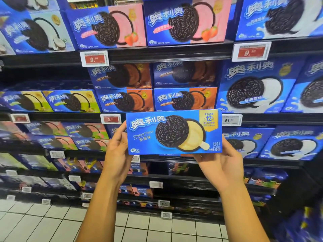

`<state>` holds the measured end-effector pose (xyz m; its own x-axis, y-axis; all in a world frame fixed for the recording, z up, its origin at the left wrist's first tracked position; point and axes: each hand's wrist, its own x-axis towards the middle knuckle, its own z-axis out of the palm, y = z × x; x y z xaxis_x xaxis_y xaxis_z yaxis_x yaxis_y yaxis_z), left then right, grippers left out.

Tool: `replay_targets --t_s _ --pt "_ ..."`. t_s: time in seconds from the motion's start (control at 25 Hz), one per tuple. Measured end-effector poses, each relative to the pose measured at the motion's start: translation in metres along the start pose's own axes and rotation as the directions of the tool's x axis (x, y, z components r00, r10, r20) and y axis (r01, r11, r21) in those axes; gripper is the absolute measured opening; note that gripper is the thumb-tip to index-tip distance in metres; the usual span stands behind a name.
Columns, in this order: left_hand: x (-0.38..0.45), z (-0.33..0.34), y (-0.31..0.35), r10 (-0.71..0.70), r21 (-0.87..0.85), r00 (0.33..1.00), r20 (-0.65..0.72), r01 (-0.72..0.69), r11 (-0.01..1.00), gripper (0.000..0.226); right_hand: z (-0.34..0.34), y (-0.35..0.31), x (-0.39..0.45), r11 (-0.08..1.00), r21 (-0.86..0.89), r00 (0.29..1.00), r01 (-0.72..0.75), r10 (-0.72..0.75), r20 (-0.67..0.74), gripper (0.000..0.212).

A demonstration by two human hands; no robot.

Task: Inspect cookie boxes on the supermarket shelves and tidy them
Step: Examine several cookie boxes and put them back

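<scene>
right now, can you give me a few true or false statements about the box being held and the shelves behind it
1. Both hands hold the cheese flavor Oreo box, the left hand at its left end and the right hand at its lower right corner. True.
2. The box is held with its back toward the camera. False: its printed front shows, with the cookie picture.
3. The strawberry Oreo boxes sit on the top shelf in view. True.
4. The chocolate Oreo boxes lie on the tiled floor. False: they stand stacked on a shelf just above the held box.
5. The red price tag reads 21. False: it begins with 9.
</scene>
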<state>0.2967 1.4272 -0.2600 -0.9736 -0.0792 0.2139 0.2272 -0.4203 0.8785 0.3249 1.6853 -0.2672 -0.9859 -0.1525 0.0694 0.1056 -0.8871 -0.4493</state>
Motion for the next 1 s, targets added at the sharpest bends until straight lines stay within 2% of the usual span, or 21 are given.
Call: replay_targets --t_s 0.44,0.52,0.68,0.84,1.0 --pt "-0.006 0.016 0.001 0.022 -0.015 0.999 -0.027 -0.022 1.0 0.037 -0.003 -0.018 0.0 0.999 0.033 0.996 -0.014 0.011 0.089 0.054" --pt "-0.008 0.02 0.003 0.017 -0.02 0.999 -0.031 -0.018 1.0 0.034 -0.004 -0.022 0.0 1.0 -0.014 0.995 0.011 -0.01 0.095 0.054" --pt "-0.011 0.026 0.0 -0.034 -0.093 0.999 0.022 0.036 0.995 0.033 0.004 -0.034 -0.008 0.963 -0.226 0.983 0.149 -0.12 0.137 0.061" --pt "0.0 0.041 -0.026 -0.155 -0.139 0.987 0.046 0.16 0.977 0.037 0.023 -0.04 -0.025 0.781 -0.519 0.933 0.347 -0.343 0.108 0.071" --pt "0.015 0.069 -0.06 -0.257 -0.27 0.96 0.113 0.279 0.921 0.037 0.036 -0.043 -0.044 0.525 -0.661 0.82 0.536 -0.509 0.261 0.036"
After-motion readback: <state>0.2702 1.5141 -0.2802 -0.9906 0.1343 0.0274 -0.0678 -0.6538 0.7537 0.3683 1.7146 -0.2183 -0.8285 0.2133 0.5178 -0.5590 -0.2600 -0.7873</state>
